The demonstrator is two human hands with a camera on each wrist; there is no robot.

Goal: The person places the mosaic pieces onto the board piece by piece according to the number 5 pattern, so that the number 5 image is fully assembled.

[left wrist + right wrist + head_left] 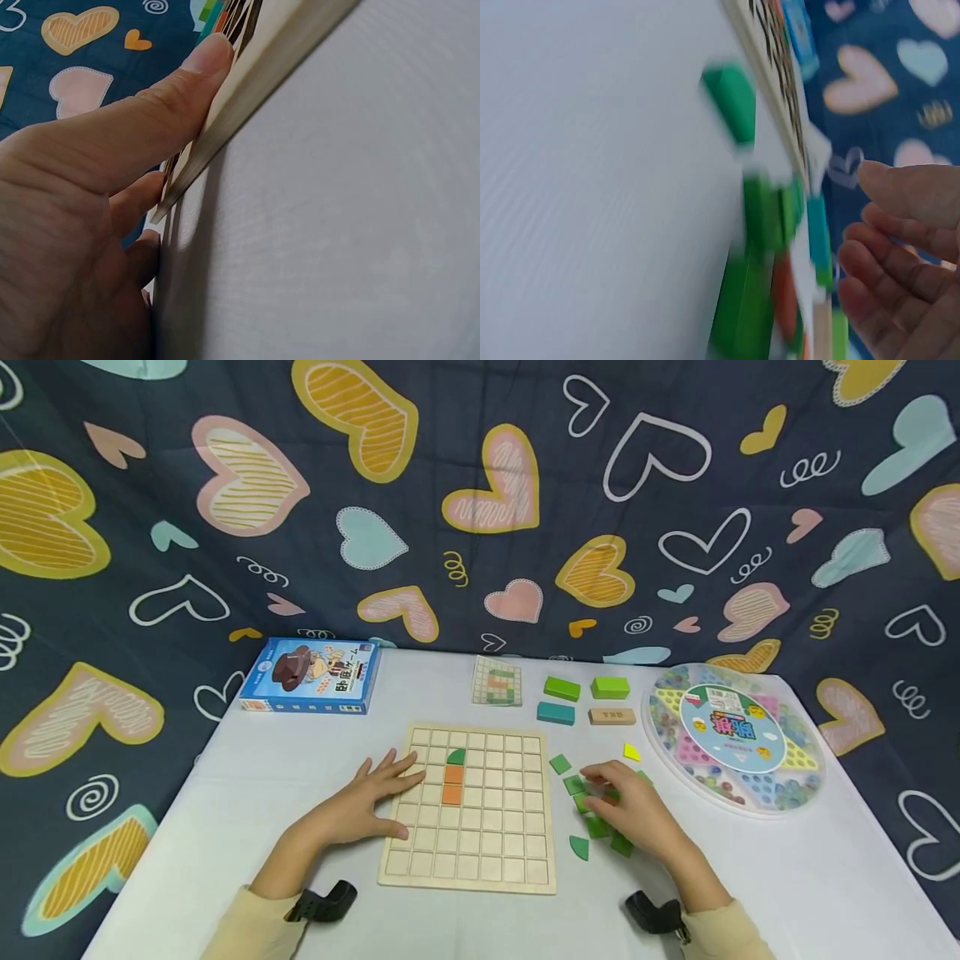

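Note:
My left hand rests on the left edge of a square wooden grid board, fingers spread. In the left wrist view its thumb lies along the board's rim. A green quarter-round tile and two orange square tiles sit in one column of the grid. My right hand is over a loose pile of green tiles right of the board. Its fingers are loosely bent, with nothing between them in the right wrist view. A quarter-round green tile lies nearer me.
Behind the board are a patterned grid card, two light green blocks, a teal block and a wooden block. A blue box stands back left; a round marble game lies right. A yellow piece is near the pile.

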